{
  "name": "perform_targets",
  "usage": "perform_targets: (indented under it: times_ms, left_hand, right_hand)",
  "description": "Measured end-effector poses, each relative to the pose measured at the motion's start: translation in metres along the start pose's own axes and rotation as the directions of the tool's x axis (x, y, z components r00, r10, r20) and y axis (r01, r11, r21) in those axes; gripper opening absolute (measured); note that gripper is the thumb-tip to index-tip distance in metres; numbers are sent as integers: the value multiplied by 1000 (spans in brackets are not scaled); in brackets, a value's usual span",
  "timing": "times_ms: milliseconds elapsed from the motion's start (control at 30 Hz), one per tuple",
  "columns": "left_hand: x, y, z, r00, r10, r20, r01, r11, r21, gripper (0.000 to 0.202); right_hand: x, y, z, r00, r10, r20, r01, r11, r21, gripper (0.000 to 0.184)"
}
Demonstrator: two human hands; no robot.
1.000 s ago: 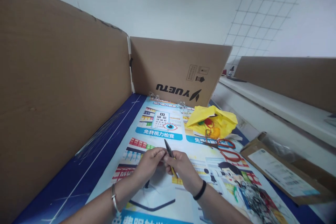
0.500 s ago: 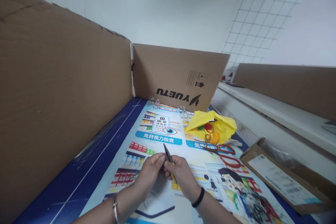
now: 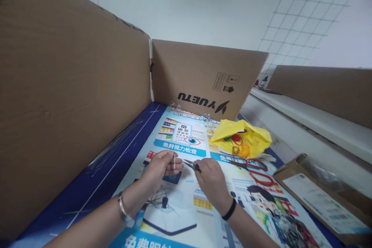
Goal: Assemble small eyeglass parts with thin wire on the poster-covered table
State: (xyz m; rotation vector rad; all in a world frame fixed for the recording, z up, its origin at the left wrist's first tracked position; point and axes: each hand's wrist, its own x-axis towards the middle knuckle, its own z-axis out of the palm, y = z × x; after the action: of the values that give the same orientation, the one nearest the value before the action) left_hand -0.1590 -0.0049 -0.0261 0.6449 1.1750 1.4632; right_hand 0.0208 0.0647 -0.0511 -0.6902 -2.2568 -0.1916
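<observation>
- Left hand [image 3: 159,168]: fingers pinching a thin wire [image 3: 174,161] above the tabletop [image 3: 62,209], well in from its far edge.
- Right hand [image 3: 211,178]: fingers curled around pliers [image 3: 191,164], tips just beside the left fingers.
- Seemingly positioning wire for the pliers; a grip calls for aligned tips.

Two hands [image 3: 158,168] [image 3: 213,180], one pliers [image 3: 192,164], one bag [image 3: 256,137]
</observation>
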Motion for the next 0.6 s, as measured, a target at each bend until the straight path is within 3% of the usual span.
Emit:
perform_targets:
  times_ms: [100, 233, 600]
  left_hand:
    - [-1, -1, 1, 1000, -22, 7, 22, 1000, -6, 29]
    - [-7, -1, 6, 998, -57, 5, 57, 998, -21, 24]
    - [-10, -3, 11, 995, -97, 5, 97, 993, -71, 19]
  right_hand:
    - [1, 3, -6, 983, -180, 26, 182, 964, -194, 17]
    - [0, 2, -11, 943, -328, 57, 330, 898, -291, 22]
    - [1, 0, -14, 919, -390, 63, 391, 876, -284, 22]
